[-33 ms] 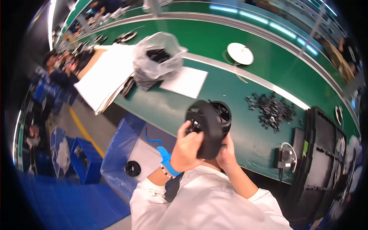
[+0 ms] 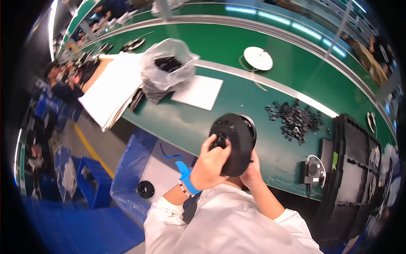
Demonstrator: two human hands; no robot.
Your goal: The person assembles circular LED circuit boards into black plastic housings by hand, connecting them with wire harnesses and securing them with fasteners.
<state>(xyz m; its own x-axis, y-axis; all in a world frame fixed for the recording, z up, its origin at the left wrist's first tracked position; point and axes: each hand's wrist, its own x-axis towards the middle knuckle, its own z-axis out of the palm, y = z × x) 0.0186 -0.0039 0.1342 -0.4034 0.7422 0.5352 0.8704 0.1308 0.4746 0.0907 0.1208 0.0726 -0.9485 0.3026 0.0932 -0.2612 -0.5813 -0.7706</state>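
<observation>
My left hand (image 2: 208,166), with a blue strap and a beaded bracelet at the wrist, grips a black round disc-shaped part (image 2: 238,146) by its raised centre. The disc is tilted, its outer face turned toward me. Behind it sits a second round part with a pale rim (image 2: 248,121), mostly covered by the disc. Whether the two touch cannot be made out. My right hand (image 2: 252,170) is wrapped round the pieces from the right and below, its fingers partly hidden behind them. Both hands are above the near edge of the green bench (image 2: 186,122).
A blue bin (image 2: 131,169) at the lower left holds a black ring-shaped part (image 2: 146,189). On the bench are a clear bag of black parts (image 2: 163,76), a white sheet (image 2: 198,92), a pile of small black pieces (image 2: 296,120), a black device (image 2: 313,172) and black crates (image 2: 353,169).
The black disc has swung from nearly edge-on to facing me more and covers more of the part behind. The whole view has shifted slightly.
</observation>
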